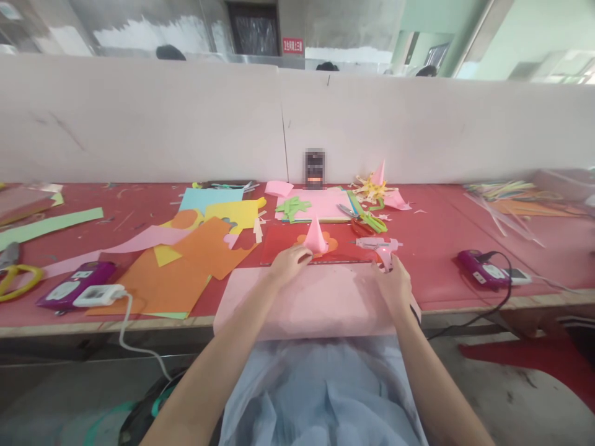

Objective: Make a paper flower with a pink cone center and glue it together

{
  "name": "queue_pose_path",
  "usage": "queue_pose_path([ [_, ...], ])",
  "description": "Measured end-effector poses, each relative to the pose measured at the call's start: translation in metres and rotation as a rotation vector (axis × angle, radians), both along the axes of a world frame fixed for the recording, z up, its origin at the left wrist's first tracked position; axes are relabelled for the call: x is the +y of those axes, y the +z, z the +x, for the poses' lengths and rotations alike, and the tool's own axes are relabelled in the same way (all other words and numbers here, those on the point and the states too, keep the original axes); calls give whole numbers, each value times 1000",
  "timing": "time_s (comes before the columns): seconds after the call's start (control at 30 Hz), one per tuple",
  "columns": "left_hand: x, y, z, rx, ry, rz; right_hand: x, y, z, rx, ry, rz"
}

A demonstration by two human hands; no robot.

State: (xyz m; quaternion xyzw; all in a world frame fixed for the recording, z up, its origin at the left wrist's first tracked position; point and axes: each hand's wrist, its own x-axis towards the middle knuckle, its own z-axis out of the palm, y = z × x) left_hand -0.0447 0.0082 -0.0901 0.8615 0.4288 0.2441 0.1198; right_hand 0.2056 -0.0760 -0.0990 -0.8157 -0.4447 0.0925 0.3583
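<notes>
A large pale pink paper sheet (307, 303) lies in front of me and hangs over the table's front edge. My left hand (288, 265) rests on its far edge with fingers loosely bent and apart. Its fingertips reach the base of a small pink paper cone (316, 235), which stands on an orange flower shape on a red sheet (279, 244). My right hand (395, 284) sits at the sheet's far right corner. Its fingers are curled round the handle of a pink and white glue gun (377, 245) lying on the red sheet.
Orange, yellow, blue and pink paper (186, 266) litters the red table (441, 272) at left. Scissors (367, 220), green cut-outs and a pink pad lie behind the cone. Purple devices with cables sit left (74, 288) and right (483, 269). A white partition (139, 118) backs the table.
</notes>
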Motion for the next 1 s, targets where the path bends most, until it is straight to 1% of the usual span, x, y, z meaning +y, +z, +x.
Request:
queue_pose_path([
  [0.17, 4, -1, 2, -55, 32, -52, 2, -6, -6, -55, 123, 75],
  [0.33, 5, 1, 3, -102, 53, -84, 1, -2, -25, -180, 248, 55],
  [0.43, 4, 3, 3, -112, 59, -108, 2, -1, -36, -224, 261, 90],
  [0.53, 4, 3, 4, -110, 57, -112, 3, -2, -42, -269, 258, 89],
  [0.77, 4, 1, 4, -111, 50, -92, 1, -3, -44, -340, 277, 84],
  [1.0, 5, 2, 5, -103, 47, -85, 3, -5, -44, -325, 313, 78],
])
